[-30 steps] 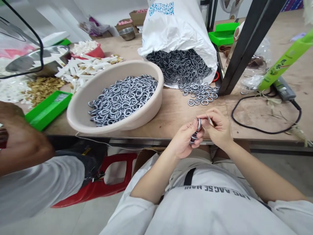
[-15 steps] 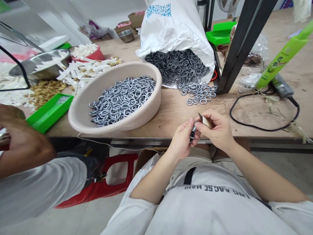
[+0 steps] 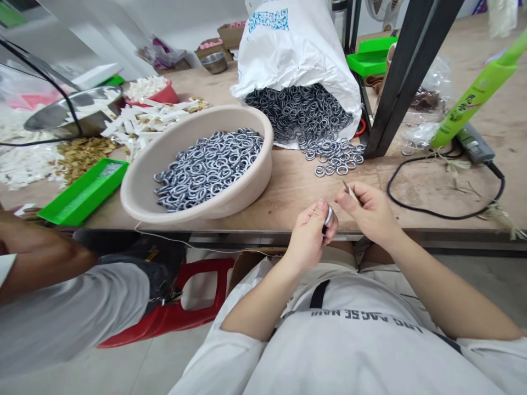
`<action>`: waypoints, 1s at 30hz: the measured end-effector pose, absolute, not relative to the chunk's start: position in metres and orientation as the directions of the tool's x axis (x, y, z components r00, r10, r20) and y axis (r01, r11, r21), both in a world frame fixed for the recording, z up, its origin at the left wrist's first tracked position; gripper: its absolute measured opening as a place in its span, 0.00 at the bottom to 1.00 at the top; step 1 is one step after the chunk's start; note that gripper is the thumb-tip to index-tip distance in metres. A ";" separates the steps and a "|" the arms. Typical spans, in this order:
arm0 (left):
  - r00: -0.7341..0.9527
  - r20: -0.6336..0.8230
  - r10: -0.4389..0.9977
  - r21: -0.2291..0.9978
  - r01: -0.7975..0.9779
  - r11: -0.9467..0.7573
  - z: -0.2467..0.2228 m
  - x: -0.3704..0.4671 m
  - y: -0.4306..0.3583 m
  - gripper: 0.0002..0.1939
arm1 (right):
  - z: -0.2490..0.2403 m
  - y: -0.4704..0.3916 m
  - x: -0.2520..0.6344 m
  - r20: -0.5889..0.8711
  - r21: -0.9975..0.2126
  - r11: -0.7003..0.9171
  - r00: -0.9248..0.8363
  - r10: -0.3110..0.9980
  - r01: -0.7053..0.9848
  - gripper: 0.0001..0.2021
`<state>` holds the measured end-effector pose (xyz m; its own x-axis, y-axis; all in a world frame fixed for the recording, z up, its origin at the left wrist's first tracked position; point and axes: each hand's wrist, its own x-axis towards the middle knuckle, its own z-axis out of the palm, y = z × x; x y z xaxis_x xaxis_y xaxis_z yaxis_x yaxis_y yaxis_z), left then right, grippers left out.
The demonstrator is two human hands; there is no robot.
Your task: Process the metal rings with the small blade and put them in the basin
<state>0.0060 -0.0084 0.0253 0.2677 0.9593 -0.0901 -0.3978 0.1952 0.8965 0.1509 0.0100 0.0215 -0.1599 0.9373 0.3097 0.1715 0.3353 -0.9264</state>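
Note:
My left hand [image 3: 308,233] is closed around grey metal rings, just past the table's front edge. One shiny ring [image 3: 329,215] shows between thumb and fingers; how many more are in the palm I cannot tell. My right hand [image 3: 373,214], a little to the right, pinches a small blade [image 3: 349,192] with a pale grip and a dark tip pointing up and left. The two hands are slightly apart. Left of them stands a beige basin [image 3: 247,204] full of similar rings. Behind them, loose rings [image 3: 337,156] spill from a white sack [image 3: 296,60].
A black metal post [image 3: 399,82] rises right of the sack. Further right lie a black cable [image 3: 432,214], a power strip [image 3: 475,144] and a green packet [image 3: 473,104]. At left are a green tray [image 3: 82,192], white pieces and a co-worker's arm [image 3: 41,247].
My right hand has drawn away to the right from my left hand, and the blade has turned so less of its side shows. The co-worker's arm has shifted down.

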 end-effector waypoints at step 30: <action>0.328 -0.180 0.927 0.824 -0.465 0.324 0.006 -0.013 0.001 0.25 | 0.008 0.015 0.143 0.240 -0.784 0.368 -0.302 0.922 0.500 0.22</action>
